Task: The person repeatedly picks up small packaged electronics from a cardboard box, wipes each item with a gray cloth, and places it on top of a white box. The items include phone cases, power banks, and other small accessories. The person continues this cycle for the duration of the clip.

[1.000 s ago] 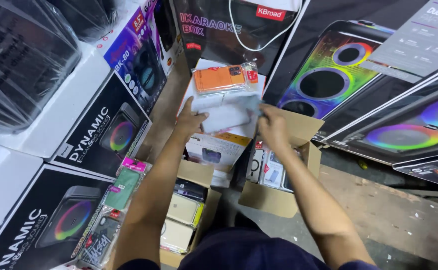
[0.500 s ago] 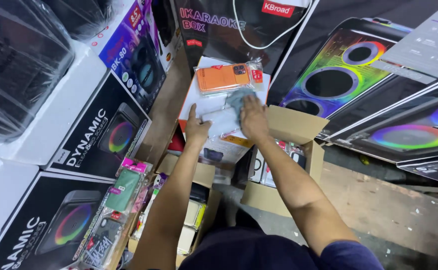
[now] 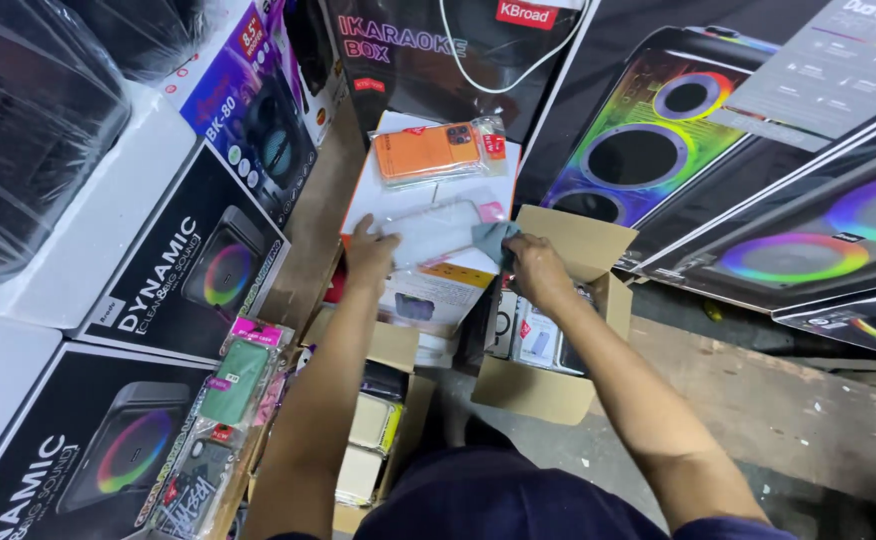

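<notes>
My left hand (image 3: 370, 250) holds the left edge of a clear plastic-wrapped phone case (image 3: 436, 232) that lies on a white box (image 3: 438, 285). Gripping a small grey-blue cloth (image 3: 493, 240), my right hand (image 3: 538, 270) presses it against the case's right end. Just beyond lies an orange phone case in clear wrap (image 3: 436, 153). Both arms reach forward over open cardboard boxes.
An open cardboard box (image 3: 558, 300) with packaged cases sits under my right arm. Another carton with stacked cases (image 3: 373, 425) is below my left arm. Large speaker boxes (image 3: 173, 260) stand left, more (image 3: 758, 200) lean at right. Packaged cases (image 3: 228, 400) lie at lower left.
My right hand slid from the middle of the clear case to its right end with the cloth. The left hand stayed on the left edge.
</notes>
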